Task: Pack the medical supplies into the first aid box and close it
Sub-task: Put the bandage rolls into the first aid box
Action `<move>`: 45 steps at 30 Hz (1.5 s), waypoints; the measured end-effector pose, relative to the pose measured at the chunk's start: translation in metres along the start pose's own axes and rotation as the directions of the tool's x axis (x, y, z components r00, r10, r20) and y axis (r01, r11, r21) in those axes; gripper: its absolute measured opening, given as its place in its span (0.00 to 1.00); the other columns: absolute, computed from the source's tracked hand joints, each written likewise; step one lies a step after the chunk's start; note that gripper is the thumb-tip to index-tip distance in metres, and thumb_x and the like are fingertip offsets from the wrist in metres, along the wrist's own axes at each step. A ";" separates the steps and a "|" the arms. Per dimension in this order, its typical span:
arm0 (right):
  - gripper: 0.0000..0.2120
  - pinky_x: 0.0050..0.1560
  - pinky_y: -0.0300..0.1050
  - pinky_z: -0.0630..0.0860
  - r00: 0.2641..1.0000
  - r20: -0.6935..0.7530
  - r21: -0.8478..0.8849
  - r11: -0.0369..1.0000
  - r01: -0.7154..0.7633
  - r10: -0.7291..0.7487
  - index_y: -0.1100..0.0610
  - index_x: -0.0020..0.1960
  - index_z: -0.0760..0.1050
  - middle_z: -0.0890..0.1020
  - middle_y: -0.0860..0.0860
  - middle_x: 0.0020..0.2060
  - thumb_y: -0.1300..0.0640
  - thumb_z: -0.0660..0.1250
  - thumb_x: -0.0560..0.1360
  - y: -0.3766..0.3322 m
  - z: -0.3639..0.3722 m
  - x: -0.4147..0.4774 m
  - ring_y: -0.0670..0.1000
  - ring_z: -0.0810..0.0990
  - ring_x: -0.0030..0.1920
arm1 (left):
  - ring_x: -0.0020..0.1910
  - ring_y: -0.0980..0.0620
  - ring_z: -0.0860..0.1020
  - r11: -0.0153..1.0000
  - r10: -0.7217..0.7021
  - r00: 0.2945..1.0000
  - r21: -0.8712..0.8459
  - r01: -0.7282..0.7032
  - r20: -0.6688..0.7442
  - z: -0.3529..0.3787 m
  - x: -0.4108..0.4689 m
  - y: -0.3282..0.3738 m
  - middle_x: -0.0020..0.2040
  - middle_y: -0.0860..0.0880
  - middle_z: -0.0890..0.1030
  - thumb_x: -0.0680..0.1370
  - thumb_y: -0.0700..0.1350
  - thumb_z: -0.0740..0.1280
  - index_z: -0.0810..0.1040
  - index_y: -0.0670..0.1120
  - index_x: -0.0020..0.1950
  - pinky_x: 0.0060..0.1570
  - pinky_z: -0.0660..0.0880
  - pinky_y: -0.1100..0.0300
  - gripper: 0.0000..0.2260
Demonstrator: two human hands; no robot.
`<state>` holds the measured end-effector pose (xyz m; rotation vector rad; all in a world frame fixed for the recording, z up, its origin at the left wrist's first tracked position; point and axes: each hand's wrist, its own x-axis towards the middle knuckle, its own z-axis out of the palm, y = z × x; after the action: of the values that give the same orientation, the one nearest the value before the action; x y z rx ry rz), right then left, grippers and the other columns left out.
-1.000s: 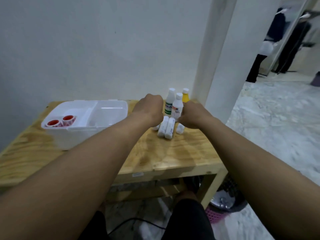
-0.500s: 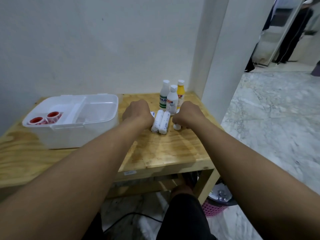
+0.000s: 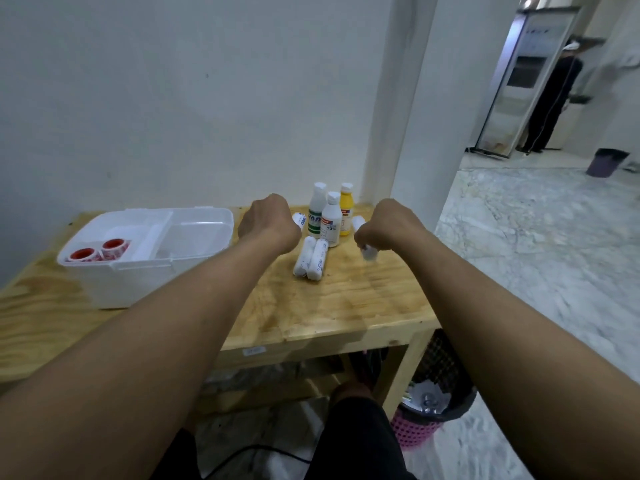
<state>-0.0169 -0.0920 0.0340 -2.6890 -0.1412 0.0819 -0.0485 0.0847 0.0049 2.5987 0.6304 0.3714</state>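
Note:
The open white first aid box (image 3: 194,258) stands on the left of the wooden table (image 3: 346,306), with two red tape rolls (image 3: 100,251) in its left compartment. Two white bandage rolls (image 3: 311,258) lie side by side mid-table. Behind them stand three bottles (image 3: 330,218), one of them yellow. My left hand (image 3: 268,221) grips a white bandage roll (image 3: 299,220) that pokes out on its right side. My right hand (image 3: 388,225) grips another white bandage roll (image 3: 369,252), whose ends show above and below my fist.
A white wall and pillar (image 3: 408,116) rise right behind the table. A pink and black basket (image 3: 433,403) sits on the floor under the table's right corner. A person (image 3: 550,98) stands far off at the right by a tall cabinet.
Both hands have lifted a little off the table and moved apart, each carrying a bandage roll. The two rolls in the middle stayed put.

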 end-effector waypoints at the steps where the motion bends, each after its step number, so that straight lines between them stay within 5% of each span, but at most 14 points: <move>1: 0.09 0.30 0.42 0.69 1.000 -0.002 -0.007 1.000 0.004 -0.004 0.59 0.39 0.72 0.77 0.53 0.35 0.61 0.73 0.69 -0.004 -0.005 -0.003 0.50 0.75 0.33 | 0.43 0.44 0.80 1.000 0.010 1.000 -0.023 -0.010 -0.006 -0.007 0.000 0.001 0.45 0.45 0.82 0.75 0.43 0.73 0.82 0.43 0.48 0.30 0.67 0.58 0.04; 7: 0.08 0.28 0.41 0.67 0.998 -0.001 0.022 0.997 0.069 -0.069 0.61 0.38 0.72 0.75 0.53 0.32 0.60 0.71 0.70 -0.045 -0.025 -0.021 0.51 0.72 0.29 | 0.44 0.43 0.82 0.985 0.055 0.998 -0.161 -0.060 -0.035 -0.056 -0.006 -0.001 0.44 0.44 0.84 0.75 0.49 0.72 0.84 0.42 0.51 0.41 0.78 0.53 0.11; 11: 0.16 0.29 0.42 0.68 0.990 0.001 0.079 0.987 0.141 -0.142 0.62 0.34 0.70 0.74 0.55 0.31 0.54 0.65 0.77 -0.080 -0.026 -0.036 0.53 0.72 0.29 | 0.47 0.42 0.83 0.974 0.063 0.995 -0.210 -0.079 -0.078 -0.097 -0.012 -0.019 0.46 0.43 0.86 0.76 0.52 0.71 0.87 0.43 0.48 0.51 0.80 0.50 0.12; 19: 0.13 0.31 0.41 0.69 0.950 0.127 0.136 0.954 0.269 -0.286 0.61 0.32 0.72 0.75 0.52 0.28 0.60 0.70 0.73 -0.157 -0.014 -0.053 0.50 0.71 0.28 | 0.49 0.47 0.78 0.974 -0.051 0.991 -0.227 0.021 -0.125 -0.158 -0.008 -0.090 0.50 0.48 0.84 0.74 0.48 0.76 0.86 0.46 0.53 0.46 0.69 0.58 0.10; 30: 0.12 0.34 0.42 0.69 0.852 0.341 0.232 0.914 0.334 -0.397 0.59 0.37 0.74 0.82 0.53 0.36 0.56 0.75 0.71 -0.232 0.048 -0.054 0.53 0.70 0.34 | 0.46 0.46 0.81 0.969 -0.226 0.971 -0.114 0.217 -0.077 -0.175 0.009 -0.179 0.48 0.46 0.84 0.67 0.47 0.80 0.87 0.43 0.48 0.49 0.80 0.52 0.13; 40: 0.12 0.30 0.42 0.68 0.820 0.385 0.160 0.905 0.393 -0.424 0.61 0.41 0.77 0.85 0.53 0.37 0.53 0.75 0.73 -0.254 0.085 -0.050 0.51 0.71 0.29 | 0.43 0.46 0.82 0.962 -0.272 0.961 0.000 0.272 -0.050 -0.159 0.022 -0.200 0.45 0.47 0.84 0.64 0.49 0.80 0.84 0.46 0.48 0.48 0.82 0.51 0.16; 45: 0.14 0.31 0.41 0.70 0.816 0.340 0.072 0.878 0.473 -0.467 0.59 0.36 0.75 0.80 0.50 0.30 0.51 0.74 0.74 -0.257 0.099 -0.048 0.49 0.72 0.27 | 0.44 0.46 0.81 0.959 -0.270 0.962 0.074 0.273 -0.042 -0.155 0.025 -0.200 0.45 0.48 0.83 0.66 0.50 0.78 0.83 0.46 0.49 0.36 0.74 0.58 0.15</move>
<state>-0.0946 0.1759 0.0583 -2.5443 -0.9166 0.4045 -0.1554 0.3109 0.0486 2.5364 1.0179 0.3047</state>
